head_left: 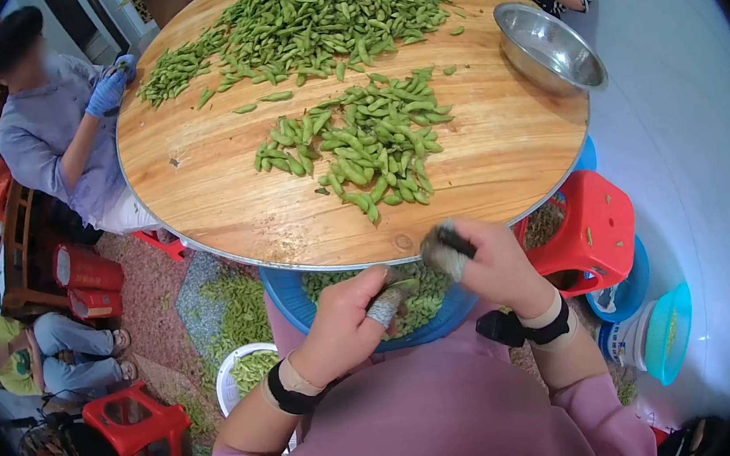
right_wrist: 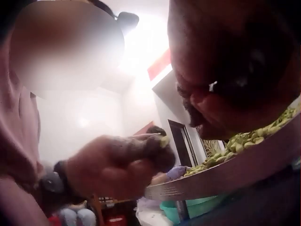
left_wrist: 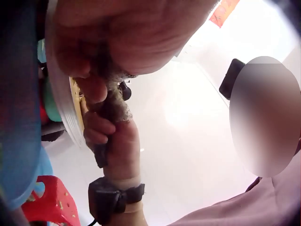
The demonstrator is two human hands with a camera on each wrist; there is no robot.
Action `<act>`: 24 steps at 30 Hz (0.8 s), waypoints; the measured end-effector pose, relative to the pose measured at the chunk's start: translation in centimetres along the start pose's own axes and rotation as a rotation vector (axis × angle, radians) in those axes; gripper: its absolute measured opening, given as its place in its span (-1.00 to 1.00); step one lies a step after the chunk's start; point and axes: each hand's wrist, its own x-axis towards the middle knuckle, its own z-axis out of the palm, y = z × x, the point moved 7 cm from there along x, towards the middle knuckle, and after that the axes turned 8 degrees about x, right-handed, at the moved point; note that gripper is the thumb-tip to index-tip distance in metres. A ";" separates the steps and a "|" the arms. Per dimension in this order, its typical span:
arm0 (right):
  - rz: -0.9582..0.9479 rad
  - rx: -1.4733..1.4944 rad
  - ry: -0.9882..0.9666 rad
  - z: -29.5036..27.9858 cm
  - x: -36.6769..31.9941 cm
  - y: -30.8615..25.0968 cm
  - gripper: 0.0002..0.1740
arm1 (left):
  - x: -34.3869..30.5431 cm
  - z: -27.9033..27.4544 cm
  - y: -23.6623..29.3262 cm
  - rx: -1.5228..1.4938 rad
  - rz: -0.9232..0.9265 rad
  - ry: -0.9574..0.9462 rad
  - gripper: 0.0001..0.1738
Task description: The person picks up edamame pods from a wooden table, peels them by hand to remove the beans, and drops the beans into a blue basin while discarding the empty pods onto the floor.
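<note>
My left hand [head_left: 339, 324] pinches a green edamame pod [head_left: 402, 288] between thumb and fingers, with grey wrapping round a finger. To its right, my right hand [head_left: 501, 265] has its fingers curled inward, with grey and black wrapping on the digits; I cannot tell whether it holds anything. Both hands are over a blue basin [head_left: 277, 301] with light green shelled beans [head_left: 433, 303] in it, at the near table edge. In the left wrist view, the right hand [left_wrist: 120, 141] shows curled fingers. A loose group of edamame pods [head_left: 374, 142] lies on the table in front of the hands.
The round wooden table [head_left: 209, 182] bears a large pod heap [head_left: 316, 19] and a metal bowl [head_left: 546, 44]. A red stool [head_left: 583, 227] and teal basin [head_left: 668, 334] stand right. A white basket [head_left: 226, 389] stands left. Blue-gloved hands [head_left: 106, 93] work across the table.
</note>
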 end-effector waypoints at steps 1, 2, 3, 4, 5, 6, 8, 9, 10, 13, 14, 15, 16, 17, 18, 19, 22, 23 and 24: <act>0.002 0.005 0.001 0.1 0.6 0.3 -0.77 | -0.4 -0.3 -0.4 0.005 -0.026 0.014 -0.83; -0.153 -0.173 0.135 -0.7 1.2 -0.3 -0.76 | -0.9 -0.4 -0.9 0.008 -0.029 0.010 -0.83; -0.309 -0.351 0.271 -1.2 1.4 -1.2 -0.76 | -1.6 -0.8 -2.0 0.057 -0.063 0.040 -0.86; -0.308 -0.348 0.272 -1.1 2.1 -1.1 -0.76 | -2.4 -1.4 -3.2 0.105 -0.097 0.072 -0.86; -0.331 -0.443 0.308 -0.9 2.6 -1.4 -0.76 | -3.3 -2.3 -4.3 0.348 -0.060 0.109 -0.83; -0.355 -0.537 0.345 -0.8 2.9 -1.6 -0.76 | -4.5 -3.2 -5.3 0.591 -0.022 0.146 -0.78; -0.334 -0.562 0.353 -0.8 3.4 -0.9 -0.77 | -7.2 -4.6 -8.2 1.067 -0.270 0.094 -0.69; -0.314 -0.590 0.356 -0.8 3.7 -0.7 -0.78 | -8.5 -5.4 -8.9 1.069 -0.278 0.101 -0.69; -0.322 -0.586 0.349 -0.7 3.7 -0.8 -0.78 | -10.2 -6.0 -10.8 1.212 -0.450 -0.050 -0.70; -0.331 -0.436 0.387 -1.8 3.3 -0.6 -0.77 | -12.8 -7.7 -13.3 1.351 -0.611 -0.091 -0.72; -0.273 -0.266 0.389 -2.6 3.3 0.0 -0.78 | -13.0 -8.1 -13.1 1.354 -0.591 0.018 -0.73; -0.212 -0.097 0.391 -3.2 3.1 0.7 -0.79 | -12.5 -8.2 -12.3 1.296 -0.548 0.093 -0.79; -0.210 -0.099 0.390 -3.7 3.0 0.7 -0.79 | -11.9 -8.0 -11.7 1.294 -0.548 0.091 -0.79; -0.105 0.074 0.381 -4.3 3.1 1.5 -0.80 | -10.8 -7.7 -10.2 1.205 -0.458 0.204 -0.81; -0.002 0.246 0.370 -4.8 3.1 2.2 -0.81 | -9.7 -7.5 -8.6 1.112 -0.367 0.314 -0.79; 0.166 0.421 0.322 -5.0 2.7 2.6 -0.84 | -8.4 -6.7 -7.6 1.046 -0.267 0.297 -0.77; -0.054 0.250 0.407 -5.8 2.6 2.6 -0.82 | -5.3 -3.8 -5.4 0.741 0.005 0.203 -0.81; -0.054 0.248 0.408 -5.8 2.3 2.2 -0.82 | -4.3 -3.3 -4.0 0.740 0.006 0.204 -0.81; -0.065 0.235 0.312 -5.0 2.0 1.3 -0.82 | -3.4 -2.7 -1.9 0.542 0.038 0.197 -0.83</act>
